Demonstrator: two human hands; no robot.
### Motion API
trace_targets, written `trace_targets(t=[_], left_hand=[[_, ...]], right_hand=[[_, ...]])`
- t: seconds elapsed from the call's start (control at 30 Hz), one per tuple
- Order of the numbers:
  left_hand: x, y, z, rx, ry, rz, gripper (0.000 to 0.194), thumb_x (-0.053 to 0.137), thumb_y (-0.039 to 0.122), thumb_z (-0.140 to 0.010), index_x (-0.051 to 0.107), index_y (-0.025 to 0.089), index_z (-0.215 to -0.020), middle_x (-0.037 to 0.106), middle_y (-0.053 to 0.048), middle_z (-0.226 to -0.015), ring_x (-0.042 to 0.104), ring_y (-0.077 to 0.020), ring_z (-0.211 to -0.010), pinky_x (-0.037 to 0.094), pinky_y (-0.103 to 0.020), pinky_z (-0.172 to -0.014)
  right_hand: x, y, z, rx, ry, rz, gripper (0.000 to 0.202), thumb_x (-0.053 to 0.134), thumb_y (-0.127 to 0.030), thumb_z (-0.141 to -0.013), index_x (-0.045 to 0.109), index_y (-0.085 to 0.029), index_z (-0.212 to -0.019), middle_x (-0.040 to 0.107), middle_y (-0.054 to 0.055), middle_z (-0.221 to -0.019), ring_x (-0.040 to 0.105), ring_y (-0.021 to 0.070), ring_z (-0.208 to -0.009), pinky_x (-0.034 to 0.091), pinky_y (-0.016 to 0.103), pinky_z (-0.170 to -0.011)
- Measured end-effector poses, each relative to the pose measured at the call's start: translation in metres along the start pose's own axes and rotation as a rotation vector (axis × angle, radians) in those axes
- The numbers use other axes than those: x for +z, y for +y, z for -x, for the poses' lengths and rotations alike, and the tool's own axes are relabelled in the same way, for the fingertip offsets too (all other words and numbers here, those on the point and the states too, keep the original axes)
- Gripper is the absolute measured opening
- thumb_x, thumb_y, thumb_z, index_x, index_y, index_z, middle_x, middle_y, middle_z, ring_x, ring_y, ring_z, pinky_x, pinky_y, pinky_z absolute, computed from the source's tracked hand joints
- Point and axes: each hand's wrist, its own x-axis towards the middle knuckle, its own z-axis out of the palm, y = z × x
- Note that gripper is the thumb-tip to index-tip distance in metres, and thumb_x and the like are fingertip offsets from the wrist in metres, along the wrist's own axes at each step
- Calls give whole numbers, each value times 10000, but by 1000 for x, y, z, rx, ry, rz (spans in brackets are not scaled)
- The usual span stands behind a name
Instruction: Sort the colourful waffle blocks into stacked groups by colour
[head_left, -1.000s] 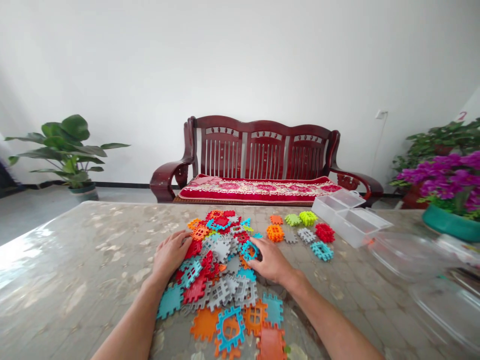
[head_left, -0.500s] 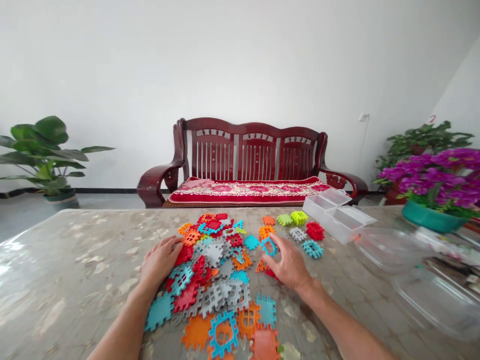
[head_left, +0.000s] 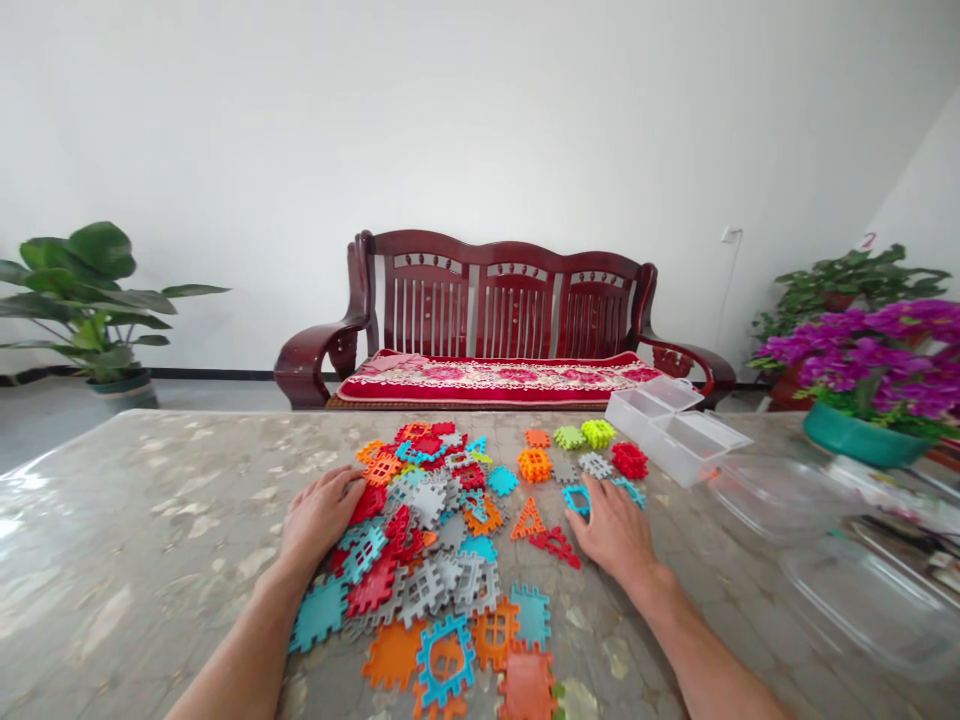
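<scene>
Presently, the patterned worktop carries at its middle a wide pile of notched pieces, red, grey, blue and orange. At the far right stands an open clear box. The left hand lies palm down at the left edge of the pile, fingers loosely extended, and I see nothing gripped in it. The right hand is right of the pile, near an orange stack, a red stack and a blue stack partly hidden behind its fingers. Its thumb and fingers close narrowly on a blue ring piece. Since half a second ago, this hand has moved rightward, so a red piece and an orange triangle now show fully. For the work, I judge, the ring is now separated from the pile; whether it touches the worktop, I cannot tell.
</scene>
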Motion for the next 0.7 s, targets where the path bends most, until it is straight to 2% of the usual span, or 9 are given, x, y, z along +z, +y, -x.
trace_targets(t=[0.1,0.27,0.43,0.53,0.7], left_hand=[[1,-1,0,6,5,9,419,365,453,-934,704,316,-1138,613,0,-1389,554,-244,-1271,367,-411,-1115],[1,-1,0,2,22,6,406,389,452,-929,708,318,-1140,623,-2,-1376,568,-246,-1251,388,-406,-1096],[0,-1,-1,-8,7,-7,421,375,459,-931,705,314,-1148,614,-7,-1387,553,-259,-1269,385,-423,-1100],[0,-1,-1,-12,-18,-13,439,354,465,-936,691,310,-1171,598,-16,-1404,534,-263,-1291,364,-437,-1114],[0,0,0,-5,-16,-11,433,353,455,-940,690,305,-1167,602,-15,-1399,537,-254,-1288,364,-421,-1115]], right_hand=[[1,0,1,-55,16,3,451,607,-330,-841,618,-151,-1254,673,158,-1135,584,316,-1040,426,403,-883],[5,4,-1,-74,-4,-47,261,571,-243,-834,706,-208,-1055,693,101,-1052,593,257,-979,403,362,-863],[5,5,-1,-66,60,-46,265,581,-196,-811,712,-225,-1039,701,83,-1053,579,254,-979,396,366,-859],[4,-4,1,-129,96,-148,256,559,-191,-843,709,-234,-1046,708,63,-1079,574,251,-1015,401,371,-892],[2,-32,6,-243,50,-392,259,563,-235,-878,693,-234,-1102,706,50,-1142,586,225,-1066,421,369,-958]])
